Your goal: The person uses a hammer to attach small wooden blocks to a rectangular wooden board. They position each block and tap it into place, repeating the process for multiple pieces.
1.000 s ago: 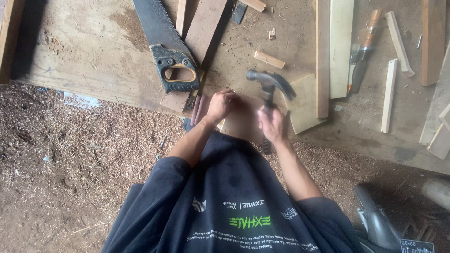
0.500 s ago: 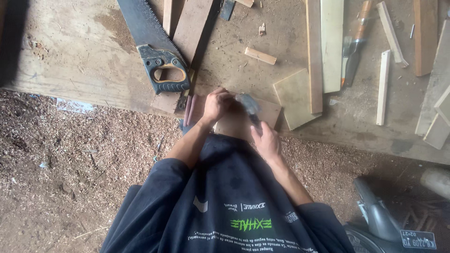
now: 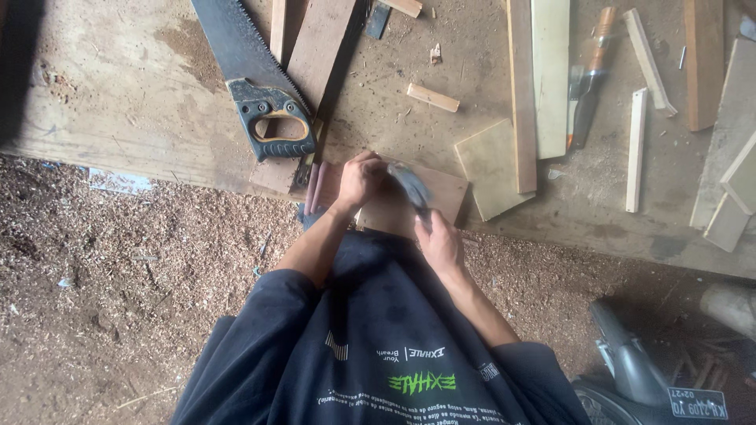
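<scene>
My right hand (image 3: 439,240) grips the handle of a hammer (image 3: 411,187), whose dark metal head is down on a small brown wooden board (image 3: 445,193) at the near edge of the plank bench (image 3: 118,94). My left hand (image 3: 361,178) rests closed on the same board just left of the hammer head, fingers pinched together; what they pinch is hidden. Both arms reach out from my dark printed shirt (image 3: 378,346).
A hand saw (image 3: 252,86) with a black handle lies left of the board. A chisel (image 3: 589,79), long wooden strips (image 3: 521,94), a pale square offcut (image 3: 490,165) and small blocks lie to the right. Sawdust (image 3: 118,299) covers the ground; a motorbike part (image 3: 630,370) is at lower right.
The hammer head was raised above the board a second ago and has swung down onto it beside my left hand. The view has shifted slightly.
</scene>
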